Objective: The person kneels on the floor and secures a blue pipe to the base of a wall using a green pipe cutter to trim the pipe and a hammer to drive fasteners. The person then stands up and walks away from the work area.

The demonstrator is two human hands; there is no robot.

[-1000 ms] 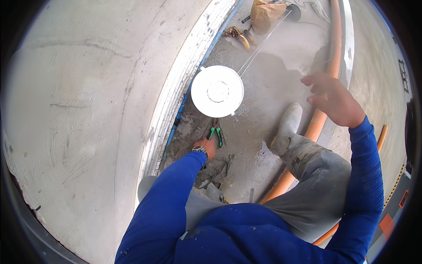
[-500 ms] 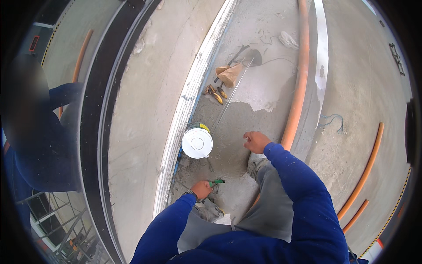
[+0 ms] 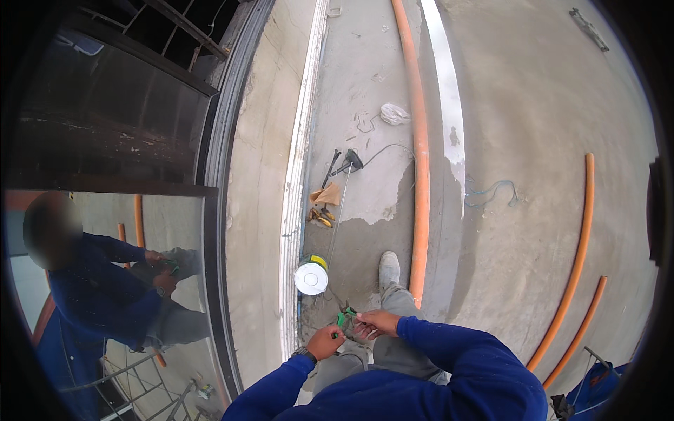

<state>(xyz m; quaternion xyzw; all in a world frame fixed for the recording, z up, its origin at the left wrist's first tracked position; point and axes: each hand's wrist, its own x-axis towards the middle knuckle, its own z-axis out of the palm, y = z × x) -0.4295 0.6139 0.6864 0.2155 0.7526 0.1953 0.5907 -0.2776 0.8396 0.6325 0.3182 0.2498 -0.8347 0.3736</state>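
My left hand is closed around green-handled pliers just above my bent knee. My right hand has come in from the right, and its curled fingertips meet the pliers. The picture is too small to tell whether they pinch anything. A white round spool with a yellow rim lies on the concrete floor just beyond my hands. A thin wire runs from it away to a dark funnel-shaped tool.
My grey shoe rests beside a long orange pipe. Two more orange pipes lie to the right. Hand tools and a brown scrap lie farther off. A white rail and a glass pane reflecting me border the left.
The view has pulled back and up from the floor. My right hand dropped from mid-air to join my left hand at the pliers.
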